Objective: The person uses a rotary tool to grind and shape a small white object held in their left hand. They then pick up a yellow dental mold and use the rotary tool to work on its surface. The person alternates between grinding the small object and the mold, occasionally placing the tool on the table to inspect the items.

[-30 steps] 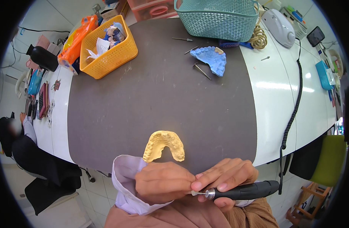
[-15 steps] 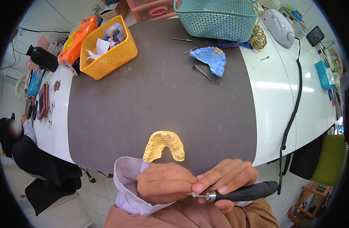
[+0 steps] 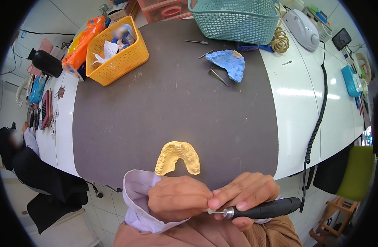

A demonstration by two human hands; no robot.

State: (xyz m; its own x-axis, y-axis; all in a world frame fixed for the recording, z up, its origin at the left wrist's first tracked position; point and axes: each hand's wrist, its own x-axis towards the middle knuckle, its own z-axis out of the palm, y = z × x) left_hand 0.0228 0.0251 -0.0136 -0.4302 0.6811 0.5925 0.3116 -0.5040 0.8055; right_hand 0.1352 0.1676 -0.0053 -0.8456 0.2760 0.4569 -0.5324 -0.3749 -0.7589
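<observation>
A worker in white cuffs brings both hands together at the near edge of a table, the right hand (image 3: 248,191) wrapped around a black handheld drill (image 3: 267,208) with a silver collar. A thin metal bit points left from the collar, a small pale piece (image 3: 211,211) at its end, just under the other hand's fingertips. The left hand (image 3: 178,197) is curled narrow, knuckles up and touching the right hand's fingers; its fingertips are partly hidden, and whether it grips the pale piece cannot be told. Just beyond the left hand, a yellow dental model (image 3: 178,156) rests on a gray mat (image 3: 172,111), its open end toward the worker. Farther off, at the mat's right side, a blue dental model (image 3: 229,64) lies between loose metal bits (image 3: 218,77), near a teal basket (image 3: 236,24). An orange-yellow basket (image 3: 119,66) holding paper and other items stands at far left, beside an orange packet (image 3: 84,45). A coiled black cord (image 3: 316,127) runs down the table's right side, and a white device (image 3: 302,31) sits in the far right corner. At left, another person (image 3: 40,166) in dark clothing sits at the table.
</observation>
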